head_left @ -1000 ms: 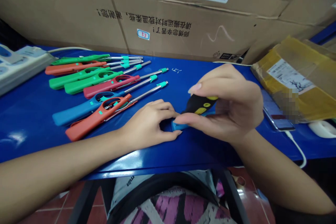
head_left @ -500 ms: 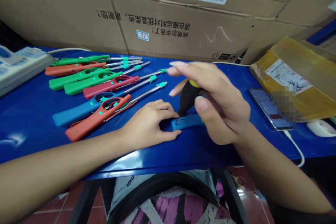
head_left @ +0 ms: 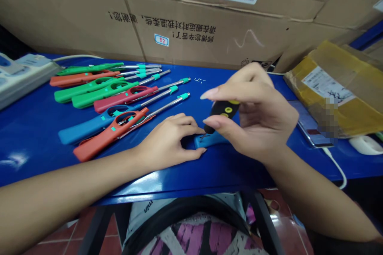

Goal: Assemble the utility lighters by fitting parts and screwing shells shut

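A blue gas lighter lies on the table, much of it hidden behind my right hand. The thumb and index finger of my left hand close about its near-left end and steady it. In my right hand is a screwdriver with a black and yellow handle, pinched between thumb and fingers. It leans to the right, and its thin shaft meets the top of the lighter between my left fingertips.
To the left lie several long-necked lighters, including an orange one and a red one. Small screws are scattered behind my hands. A cardboard box stands along the back. A phone and a yellow-taped parcel lie right, a power strip left.
My right hand has turned and shifted to the right, with its fingers pinching the screwdriver handle, which tilts more. My left hand and the lighter have stayed in place.
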Demonstrator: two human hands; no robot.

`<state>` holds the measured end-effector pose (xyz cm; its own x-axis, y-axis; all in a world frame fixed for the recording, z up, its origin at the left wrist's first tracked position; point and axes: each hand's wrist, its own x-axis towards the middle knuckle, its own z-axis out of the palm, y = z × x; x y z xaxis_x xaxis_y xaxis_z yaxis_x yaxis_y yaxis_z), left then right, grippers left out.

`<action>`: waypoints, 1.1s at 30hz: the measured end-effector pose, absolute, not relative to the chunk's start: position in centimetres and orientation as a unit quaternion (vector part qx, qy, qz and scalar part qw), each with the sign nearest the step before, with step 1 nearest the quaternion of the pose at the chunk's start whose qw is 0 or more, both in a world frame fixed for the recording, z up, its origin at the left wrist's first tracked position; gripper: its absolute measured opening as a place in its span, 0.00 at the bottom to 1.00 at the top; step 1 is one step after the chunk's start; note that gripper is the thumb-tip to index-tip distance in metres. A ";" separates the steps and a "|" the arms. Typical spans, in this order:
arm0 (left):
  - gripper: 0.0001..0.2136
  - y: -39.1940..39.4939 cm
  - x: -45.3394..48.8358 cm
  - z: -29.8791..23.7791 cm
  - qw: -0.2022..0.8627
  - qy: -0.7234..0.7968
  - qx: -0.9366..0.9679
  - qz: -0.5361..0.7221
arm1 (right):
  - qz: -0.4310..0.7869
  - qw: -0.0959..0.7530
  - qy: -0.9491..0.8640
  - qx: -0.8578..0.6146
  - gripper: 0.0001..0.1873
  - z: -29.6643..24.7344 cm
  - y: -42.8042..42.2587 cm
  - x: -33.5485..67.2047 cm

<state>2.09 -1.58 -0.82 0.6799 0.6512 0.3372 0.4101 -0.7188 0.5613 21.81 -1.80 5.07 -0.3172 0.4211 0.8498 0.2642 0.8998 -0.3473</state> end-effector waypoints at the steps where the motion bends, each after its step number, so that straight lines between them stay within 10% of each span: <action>1: 0.13 -1.6 2.1 -0.8 0.225 0.299 0.889 0.265 | 0.042 0.547 -0.807 -0.218 0.11 5.0 -1.8 21.8; 6: 0.12 -1.5 2.1 -0.8 0.231 0.292 0.888 0.271 | 0.122 0.481 -0.841 -0.216 0.24 5.0 -1.9 21.8; 13: 0.09 -1.6 2.2 -0.5 0.235 0.307 0.884 0.263 | 0.045 0.544 -0.819 -0.176 0.16 5.0 -1.6 21.5; 18: 0.10 -1.6 2.1 -0.6 0.219 0.288 0.890 0.278 | 0.229 0.456 -0.825 -0.244 0.19 5.0 -2.7 21.8; 33: 0.13 -1.5 2.1 -0.7 0.249 0.305 0.881 0.262 | 0.112 0.530 -0.815 -0.205 0.19 4.7 -2.2 21.7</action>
<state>2.07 -1.53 -0.67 0.6766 0.6677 0.3104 0.4065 -0.6903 0.5986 21.74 -2.21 4.74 -0.3534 0.4536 0.8182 0.2153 0.8905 -0.4007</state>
